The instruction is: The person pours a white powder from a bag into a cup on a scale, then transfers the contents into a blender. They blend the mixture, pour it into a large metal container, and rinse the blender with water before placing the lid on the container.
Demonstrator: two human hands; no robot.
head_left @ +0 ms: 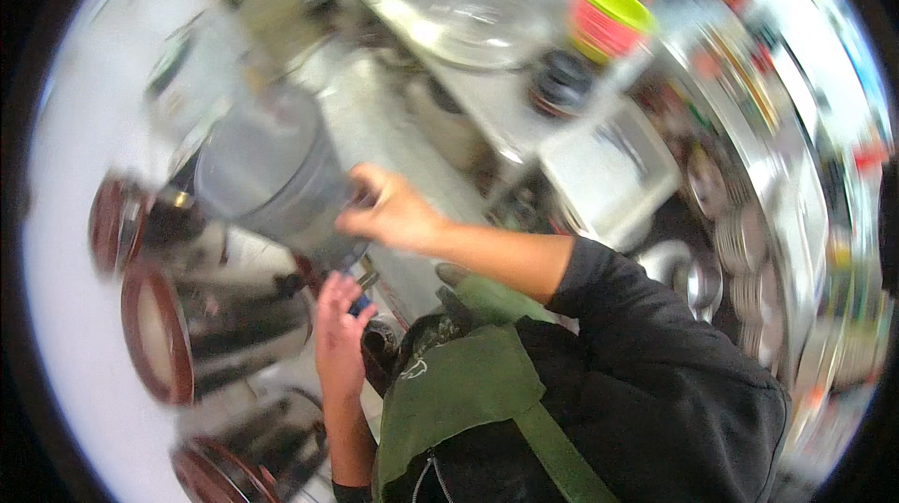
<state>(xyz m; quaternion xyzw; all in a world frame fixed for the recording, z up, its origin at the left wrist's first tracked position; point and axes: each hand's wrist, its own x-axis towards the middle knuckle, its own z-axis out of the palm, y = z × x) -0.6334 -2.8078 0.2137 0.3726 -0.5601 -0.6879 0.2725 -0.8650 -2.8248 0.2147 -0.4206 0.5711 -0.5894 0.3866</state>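
Observation:
In the head view, my right hand [393,211] grips the side of a grey, cylindrical container [260,159] by what looks like its handle; motion blur hides the exact grip. The container tilts, its round pale face turned to the upper left. Below it, near its lower edge, my left hand [343,317] is raised with the fingers apart and holds nothing that I can make out. A small blue thing lies just behind those fingers, too blurred to name.
Large cylindrical vessels with brown rims [158,334] stand at the left. Beyond my right arm are a white tub [611,173], a metal counter [484,99] with a large round transparent lid or dish, a yellow-and-pink stack of containers [609,18], and shelves with stacked plates [741,239].

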